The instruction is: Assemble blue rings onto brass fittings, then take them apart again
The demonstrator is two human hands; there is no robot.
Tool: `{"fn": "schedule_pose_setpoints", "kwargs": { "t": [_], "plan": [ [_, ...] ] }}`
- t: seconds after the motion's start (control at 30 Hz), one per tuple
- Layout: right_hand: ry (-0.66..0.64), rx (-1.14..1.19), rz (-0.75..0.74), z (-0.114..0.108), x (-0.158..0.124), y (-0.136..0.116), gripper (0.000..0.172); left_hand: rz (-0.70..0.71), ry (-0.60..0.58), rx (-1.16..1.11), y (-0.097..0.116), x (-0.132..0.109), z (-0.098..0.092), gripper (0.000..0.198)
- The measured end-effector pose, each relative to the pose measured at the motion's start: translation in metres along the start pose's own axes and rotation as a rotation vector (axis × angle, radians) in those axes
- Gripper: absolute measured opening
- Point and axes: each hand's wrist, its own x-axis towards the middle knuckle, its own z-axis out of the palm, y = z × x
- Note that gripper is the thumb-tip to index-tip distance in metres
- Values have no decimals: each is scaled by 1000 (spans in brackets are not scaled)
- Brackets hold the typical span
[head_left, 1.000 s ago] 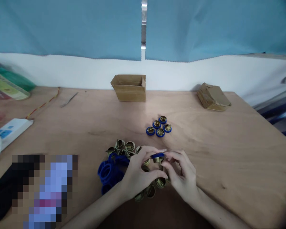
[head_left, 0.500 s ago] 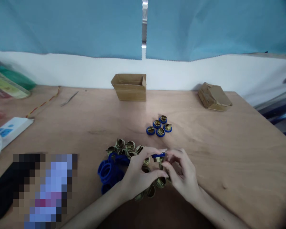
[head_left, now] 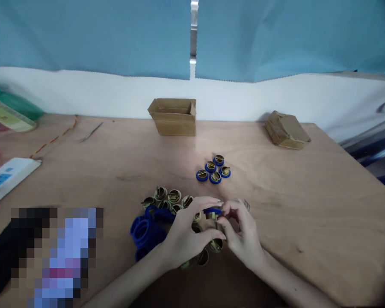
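Note:
My left hand [head_left: 189, 231] is closed in a wide pinch, its fingers above and thumb below a round brass fitting [head_left: 212, 216] with a blue plastic ring [head_left: 212, 211] at its top. The fingertips of my right hand [head_left: 244, 239] pinch the right side of this piece; what exactly they press on is hidden. Under and behind my left hand lie several loose brass fittings [head_left: 174, 196] with crossbars. Left of that hand is a pile of blue rings [head_left: 141, 232]. Farther back sits a group of brass fittings in blue rings [head_left: 215, 177].
At the back of the wooden table [head_left: 276, 184] stand an open cardboard box [head_left: 176, 127] and a crumpled one [head_left: 287, 129]. Tweezers [head_left: 91, 132], a white power strip [head_left: 13, 175] and plastic bags [head_left: 13, 111] lie left. A pixelated item [head_left: 64, 256] is at the near left.
My right hand has shifted slightly left and turned a little against the held piece. The blue ring shows a bit more tilted. The whole view has moved slightly.

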Motion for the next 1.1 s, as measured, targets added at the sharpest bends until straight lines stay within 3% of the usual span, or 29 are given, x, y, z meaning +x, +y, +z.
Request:
{"fn": "schedule_pose_setpoints", "kwargs": {
  "t": [0.27, 0.63, 0.8, 0.93, 1.1],
  "plan": [
    [-76, 48, 12, -3, -1, 1, 12, -22, -7, -15, 2, 0, -1, 65],
    [-130, -49, -47, 0, -2, 0, 14, -130, -5, -67, -2, -3, 5, 54],
    [-145, -23, -94, -7, 1, 2, 14, -79, 28, -19, -3, 0, -1, 42],
    [-116, 140, 49, -14, 5, 1, 26, -52, 38, -50, -2, 1, -4, 40],
    [-237, 396, 259, -16, 14, -6, 17, 28, -6, 36, -1, -1, -2, 32]
  ]
}}
